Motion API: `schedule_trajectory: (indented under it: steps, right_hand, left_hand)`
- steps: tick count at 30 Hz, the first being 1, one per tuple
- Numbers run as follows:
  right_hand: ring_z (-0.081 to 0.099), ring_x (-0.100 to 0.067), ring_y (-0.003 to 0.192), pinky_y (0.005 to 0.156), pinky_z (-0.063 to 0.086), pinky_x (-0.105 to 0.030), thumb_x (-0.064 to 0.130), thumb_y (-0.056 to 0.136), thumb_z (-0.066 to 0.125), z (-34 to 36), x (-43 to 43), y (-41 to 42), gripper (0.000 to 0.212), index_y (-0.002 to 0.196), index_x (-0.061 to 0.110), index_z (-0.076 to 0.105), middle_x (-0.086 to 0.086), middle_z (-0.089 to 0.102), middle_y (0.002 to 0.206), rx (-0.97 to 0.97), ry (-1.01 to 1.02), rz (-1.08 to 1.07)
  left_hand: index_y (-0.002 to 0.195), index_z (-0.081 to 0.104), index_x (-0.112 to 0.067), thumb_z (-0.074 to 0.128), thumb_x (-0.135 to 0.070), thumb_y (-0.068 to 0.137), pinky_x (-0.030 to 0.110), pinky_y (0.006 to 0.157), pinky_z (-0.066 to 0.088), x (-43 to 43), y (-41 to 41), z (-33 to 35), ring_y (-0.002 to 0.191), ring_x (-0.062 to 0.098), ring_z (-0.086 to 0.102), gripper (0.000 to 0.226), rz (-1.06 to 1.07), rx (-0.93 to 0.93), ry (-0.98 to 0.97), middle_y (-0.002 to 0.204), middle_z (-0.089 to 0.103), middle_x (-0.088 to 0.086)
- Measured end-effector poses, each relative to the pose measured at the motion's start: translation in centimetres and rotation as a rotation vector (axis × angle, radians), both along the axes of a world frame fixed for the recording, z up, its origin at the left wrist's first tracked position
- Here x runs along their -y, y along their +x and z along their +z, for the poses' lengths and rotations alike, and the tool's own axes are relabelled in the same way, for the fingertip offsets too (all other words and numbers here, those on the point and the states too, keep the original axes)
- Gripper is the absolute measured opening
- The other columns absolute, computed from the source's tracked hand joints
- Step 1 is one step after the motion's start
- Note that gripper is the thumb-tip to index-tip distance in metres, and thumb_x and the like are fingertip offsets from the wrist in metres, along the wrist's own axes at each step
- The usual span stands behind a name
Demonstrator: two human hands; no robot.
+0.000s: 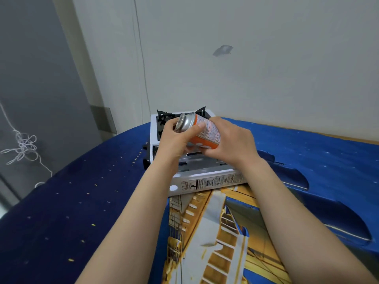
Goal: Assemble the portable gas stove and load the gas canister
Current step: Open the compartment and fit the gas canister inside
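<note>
canister (202, 132) sat gripped in both hands above the stove (196, 165), tilted so its silver valve end pointed toward the far left and its orange body ran back toward the right. left hand (176, 138) was closed round the shoulder near the valve, thumb lying along the silver dome; right hand (229, 142) was wrapped round the base end, fingers curled underneath. stove rested near the far edge of the surface (82, 201), on a blue patterned cloth, its black pan supports raised at the back and what looked like the open canister bay facing up just below the can.

judged by its look, the canister was a thin-walled metal cylinder, stiff and smooth, likely of moderate weight if full, and inclined to roll or slip in a loose grip. best hold seemed to be round the body, well clear of the valve stem, which is the delicate part. seating it would probably call for lowering it sideways into the bay, with the collar notch lined up; whether the notch was aligned could not be told.
</note>
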State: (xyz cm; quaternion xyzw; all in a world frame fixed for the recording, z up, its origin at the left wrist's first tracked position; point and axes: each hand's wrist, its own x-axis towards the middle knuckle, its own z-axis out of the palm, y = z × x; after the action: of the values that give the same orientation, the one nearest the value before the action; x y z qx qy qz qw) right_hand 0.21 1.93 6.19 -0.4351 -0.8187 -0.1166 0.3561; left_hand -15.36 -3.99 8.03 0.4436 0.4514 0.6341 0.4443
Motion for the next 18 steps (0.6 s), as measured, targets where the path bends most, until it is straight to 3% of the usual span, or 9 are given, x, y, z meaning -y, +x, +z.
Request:
schedule_trajectory:
  steps: [2, 5, 8, 13, 15, 18]
  right_hand:
    - [0.062, -0.019, 0.080, 0.055, 0.038, -0.029, 0.064, 0.064, 0.062, -0.3, -0.2, -0.3, 0.065, 0.117, 0.031, 0.047, 0.008, 0.065, 0.096, 0.022, -0.003, -0.006]
    - [0.061, -0.019, 0.083, 0.059, 0.044, -0.032, 0.068, 0.065, 0.063, -0.3, -0.4, -0.7, 0.068, 0.119, 0.030, 0.046, 0.008, 0.062, 0.099, 0.030, -0.054, -0.001]
    - [0.058, -0.018, 0.094, 0.071, 0.049, -0.039, 0.072, 0.068, 0.059, 0.2, -0.4, -0.7, 0.073, 0.127, 0.032, 0.042, 0.007, 0.057, 0.110, 0.023, -0.160, 0.083]
    - [0.051, -0.020, 0.112, 0.089, 0.046, -0.043, 0.068, 0.072, 0.063, 1.1, -0.2, -0.6, 0.086, 0.143, 0.028, 0.036, 0.001, 0.051, 0.124, 0.048, -0.204, 0.155]
    - [0.051, -0.019, 0.111, 0.088, 0.047, -0.043, 0.062, 0.073, 0.067, 1.2, -0.2, -0.6, 0.085, 0.144, 0.028, 0.036, 0.001, 0.051, 0.122, 0.044, -0.211, 0.162]
    - [0.051, -0.021, 0.109, 0.086, 0.047, -0.047, 0.054, 0.073, 0.071, 1.2, -0.1, -0.5, 0.082, 0.143, 0.030, 0.037, 0.000, 0.051, 0.121, 0.057, -0.186, 0.150]
  left_hand:
    - [0.111, 0.062, -0.012, 0.081, -0.021, 0.075, 0.027, 0.059, 0.057, -0.1, -0.8, 0.2, 0.080, 0.017, 0.075, 0.041, -0.023, -0.014, -0.035, 0.100, 0.074, 0.010]
    - [0.107, 0.065, -0.007, 0.081, -0.017, 0.076, 0.036, 0.066, 0.061, -0.2, -1.3, 0.1, 0.087, 0.026, 0.074, 0.036, -0.015, -0.008, -0.051, 0.099, 0.075, 0.014]
    - [0.108, 0.065, -0.003, 0.079, -0.014, 0.077, 0.039, 0.068, 0.061, -0.2, -1.5, 0.1, 0.088, 0.029, 0.074, 0.036, -0.002, 0.016, -0.055, 0.100, 0.074, 0.018]
    - [0.115, 0.064, 0.000, 0.078, -0.014, 0.079, 0.041, 0.075, 0.061, -0.2, -1.8, 0.0, 0.093, 0.030, 0.073, 0.041, -0.034, 0.080, -0.069, 0.104, 0.073, 0.018]
    - [0.120, 0.060, -0.001, 0.079, -0.013, 0.078, 0.042, 0.077, 0.060, -0.2, -1.7, -0.1, 0.097, 0.033, 0.071, 0.047, -0.028, 0.081, -0.072, 0.109, 0.071, 0.019]
    - [0.140, 0.038, -0.012, 0.082, -0.016, 0.075, 0.037, 0.076, 0.060, -0.5, -1.9, -0.4, 0.103, 0.032, 0.068, 0.078, -0.011, 0.081, -0.079, 0.123, 0.061, 0.018]
